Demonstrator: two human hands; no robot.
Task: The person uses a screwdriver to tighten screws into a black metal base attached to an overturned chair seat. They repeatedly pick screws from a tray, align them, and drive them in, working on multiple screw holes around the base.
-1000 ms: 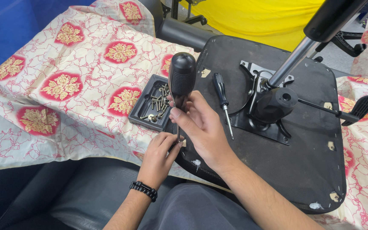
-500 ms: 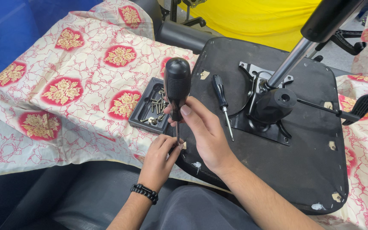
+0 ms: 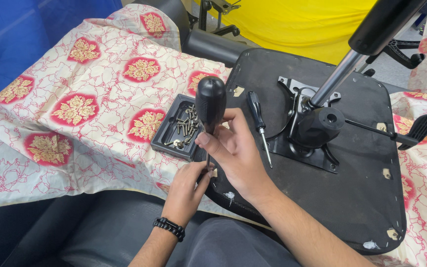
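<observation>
Right hand: grip clenched on the black-handled screwdriver, kept upright to bear down at the seat base's 9 o'clock edge.
Left hand: fingers pinch at the tip, steadying it.
Screw tray: just beside, at 10 o'clock, in reach.
Spare screwdriver: parked on the base.

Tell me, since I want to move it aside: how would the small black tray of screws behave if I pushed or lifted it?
The tray looks like thin, shallow plastic, so it is probably light and may flex. It sits on a wrinkled patterned cloth, so pushing would likely drag and bunch the fabric. The loose screws would probably slide or spill if it tilts.
</observation>
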